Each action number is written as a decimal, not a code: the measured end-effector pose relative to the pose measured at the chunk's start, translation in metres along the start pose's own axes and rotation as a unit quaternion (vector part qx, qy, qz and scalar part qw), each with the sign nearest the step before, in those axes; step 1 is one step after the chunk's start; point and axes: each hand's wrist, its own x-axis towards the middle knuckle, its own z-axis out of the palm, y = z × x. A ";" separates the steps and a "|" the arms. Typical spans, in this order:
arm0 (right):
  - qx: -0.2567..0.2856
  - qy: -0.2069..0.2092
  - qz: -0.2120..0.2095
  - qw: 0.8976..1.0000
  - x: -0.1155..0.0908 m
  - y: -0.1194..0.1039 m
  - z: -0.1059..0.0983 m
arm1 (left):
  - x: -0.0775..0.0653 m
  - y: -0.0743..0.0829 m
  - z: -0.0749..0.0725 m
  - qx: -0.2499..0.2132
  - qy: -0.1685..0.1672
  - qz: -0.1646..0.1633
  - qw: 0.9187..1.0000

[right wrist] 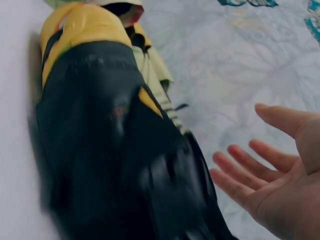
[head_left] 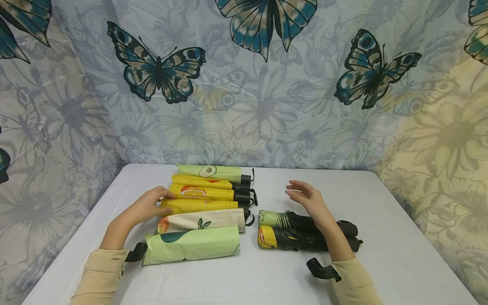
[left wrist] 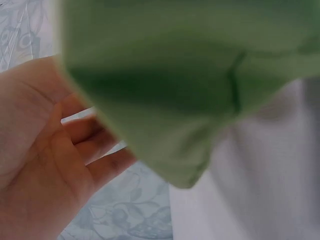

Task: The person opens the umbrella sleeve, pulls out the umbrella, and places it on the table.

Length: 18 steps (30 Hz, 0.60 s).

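Folded umbrellas lie side by side in a row on the left. My left hand is at their left ends, fingers and thumb gripping about the end of the nearest yellow umbrella. Behind it lie a yellow umbrella with orange slices, another yellow one and a green avocado-print umbrella. In front are a cream umbrella and a light green one, which hides the left fingertips in the left wrist view. My right hand hovers with fingers spread, holding nothing, beyond two dark-wrapped umbrellas.
The dark-wrapped pair, one with a green end and one with a yellow end, lies right of the row under my right forearm. A white cloth covers the table. A butterfly-print curtain hangs behind its back edge.
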 end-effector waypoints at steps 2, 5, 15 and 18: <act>-0.001 -0.002 0.003 1.000 0.003 -0.002 0.007 | 0.000 0.000 0.000 -0.004 0.000 -0.003 1.000; 0.003 -0.009 0.007 1.000 0.006 -0.005 0.016 | -0.001 -0.001 0.000 -0.007 0.000 -0.007 1.000; 0.005 -0.031 0.024 0.999 0.013 -0.008 0.044 | 0.000 -0.004 0.002 -0.004 -0.002 -0.001 1.000; 0.007 -0.039 0.028 0.999 0.014 -0.008 0.051 | 0.000 -0.004 0.001 -0.004 -0.002 0.003 1.000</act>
